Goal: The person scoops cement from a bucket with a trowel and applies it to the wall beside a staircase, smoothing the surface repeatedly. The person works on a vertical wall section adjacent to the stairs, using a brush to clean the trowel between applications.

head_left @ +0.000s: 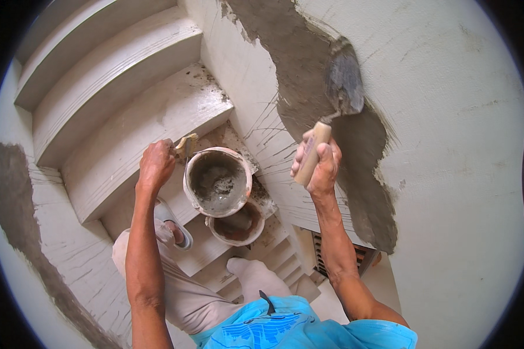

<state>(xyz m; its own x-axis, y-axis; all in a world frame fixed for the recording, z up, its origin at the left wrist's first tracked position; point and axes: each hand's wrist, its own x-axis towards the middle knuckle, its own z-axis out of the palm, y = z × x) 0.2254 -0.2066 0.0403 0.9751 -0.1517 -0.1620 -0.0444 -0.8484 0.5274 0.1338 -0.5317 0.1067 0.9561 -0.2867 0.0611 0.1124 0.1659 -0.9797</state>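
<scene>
My right hand (320,164) is closed round the wooden handle of a trowel (344,78). The trowel's grey blade lies over a band of wet grey mortar (301,64) on the white wall at the right. At the left, my left hand (156,163) is clenched on a pale yellow, brush-like thing (186,144), whose exact kind is unclear. This thing sticks out by the rim of a bucket (245,196) holding grey mortar. Partly under that bucket, a second bucket (256,231) shows some mortar and a reddish-brown inside.
Curved white steps (151,119) rise at the upper left, with more steps below the buckets. Another mortar strip (14,195) runs along the far-left wall. A sandalled foot (180,232) is on a step. Near my right forearm is a dark slatted grille (320,256).
</scene>
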